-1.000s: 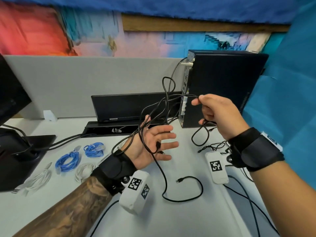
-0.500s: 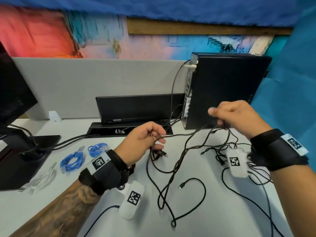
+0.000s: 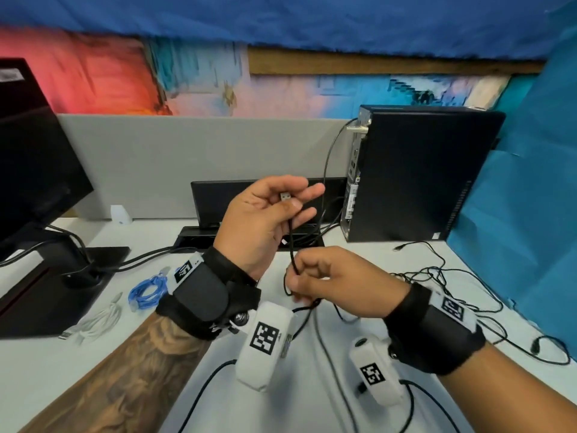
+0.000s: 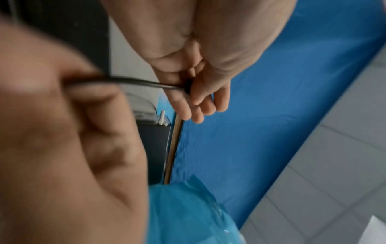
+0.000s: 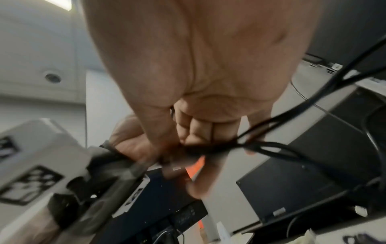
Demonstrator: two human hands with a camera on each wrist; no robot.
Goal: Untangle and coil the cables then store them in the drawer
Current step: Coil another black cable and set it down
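Observation:
A thin black USB cable [image 3: 290,242] runs between both hands above the white desk [image 3: 46,367]. My left hand [image 3: 274,207] is raised and pinches the cable just below its silver USB plug [image 3: 285,196]. Lower and to the right, my right hand [image 3: 299,276] pinches the same cable between thumb and fingers; the cable [image 4: 142,82] stretches taut between them. Below the right hand the cable [image 5: 269,147] trails down in loops. More tangled black cables [image 3: 437,276] lie at the right of the desk.
A black computer tower [image 3: 418,173] stands at the back right, a monitor [image 3: 34,157] and its base at left. Coiled blue cables [image 3: 146,292] and white cables [image 3: 93,323] lie at left. A blue sheet [image 3: 524,214] bounds the right side.
My left hand has risen and now holds the plug end of the cable. My right hand has moved left and down to pinch the cable just below it.

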